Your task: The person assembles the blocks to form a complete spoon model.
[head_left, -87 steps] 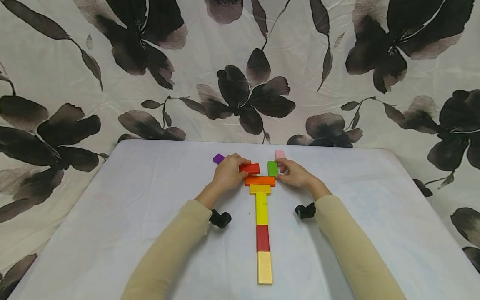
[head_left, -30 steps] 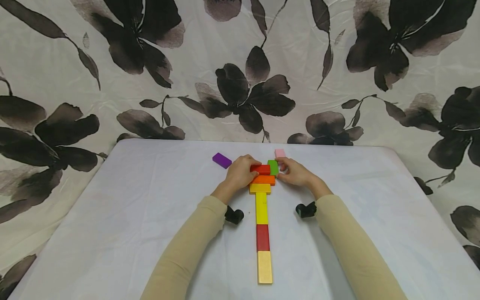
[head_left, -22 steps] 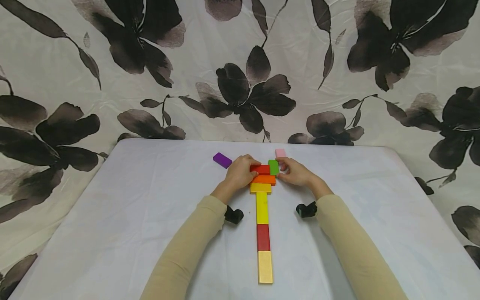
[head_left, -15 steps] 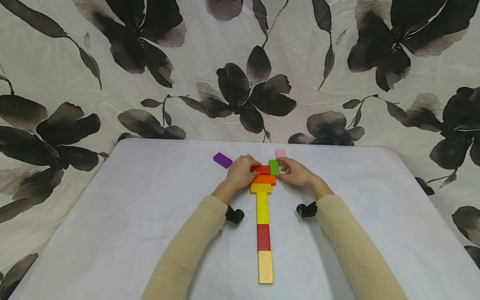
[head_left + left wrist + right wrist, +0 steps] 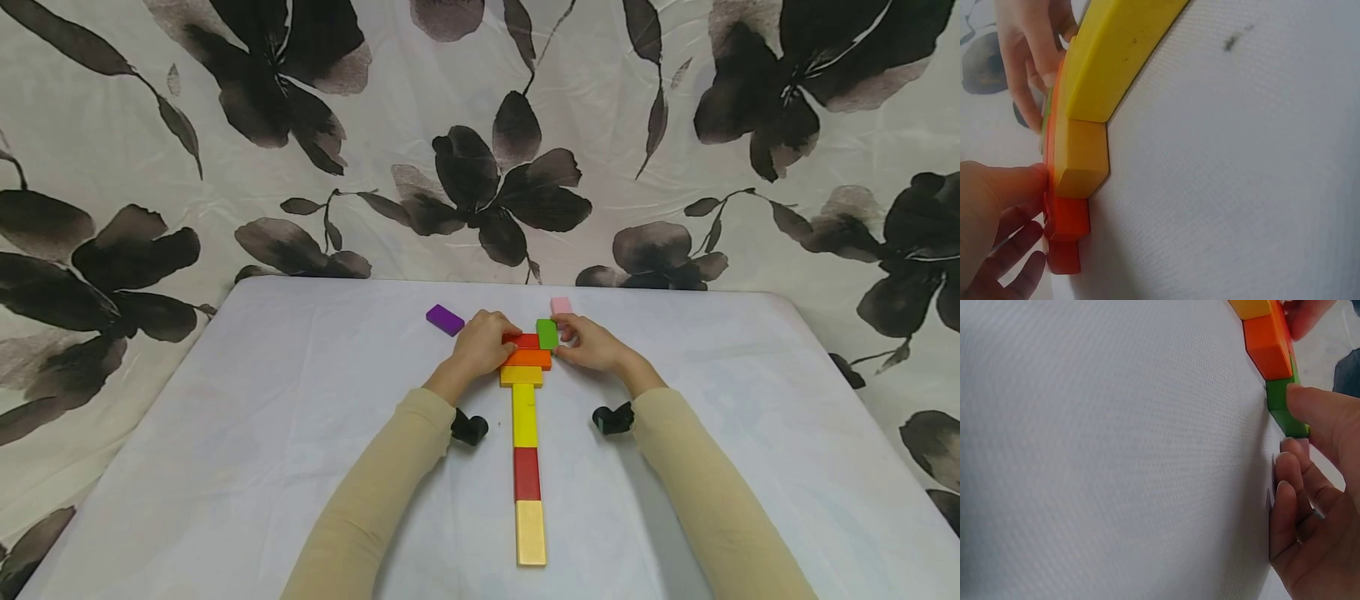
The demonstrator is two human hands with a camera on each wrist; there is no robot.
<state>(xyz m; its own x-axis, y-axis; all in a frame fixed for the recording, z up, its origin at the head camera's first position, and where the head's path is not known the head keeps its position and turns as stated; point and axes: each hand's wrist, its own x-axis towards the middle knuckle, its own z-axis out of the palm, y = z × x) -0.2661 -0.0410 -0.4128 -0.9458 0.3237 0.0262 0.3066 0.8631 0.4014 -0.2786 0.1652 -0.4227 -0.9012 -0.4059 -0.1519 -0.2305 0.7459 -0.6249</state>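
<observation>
My left hand (image 5: 483, 343) holds a red block (image 5: 528, 342) with thumb and fingers; its left part is hidden behind the hand. The red block lies just beyond an orange block (image 5: 531, 359), and its right end meets a green block (image 5: 547, 333). From the right, my right hand (image 5: 590, 345) pinches the green block, its thumb on the near side in the right wrist view. Toward me run a short yellow-orange block (image 5: 521, 377), a long yellow block (image 5: 524, 417), a dark red block (image 5: 527, 474) and a pale yellow block (image 5: 530, 533) in line.
A purple block (image 5: 446, 320) lies at an angle beyond my left hand. Behind the right fingers sits a pink block (image 5: 560, 306) near the far edge. The white-covered table (image 5: 300, 433) ends at a floral cloth (image 5: 480, 167).
My left hand has slid the red block rightward until it meets the green block, uncovering more of the purple block. The right hand has stayed at the green block.
</observation>
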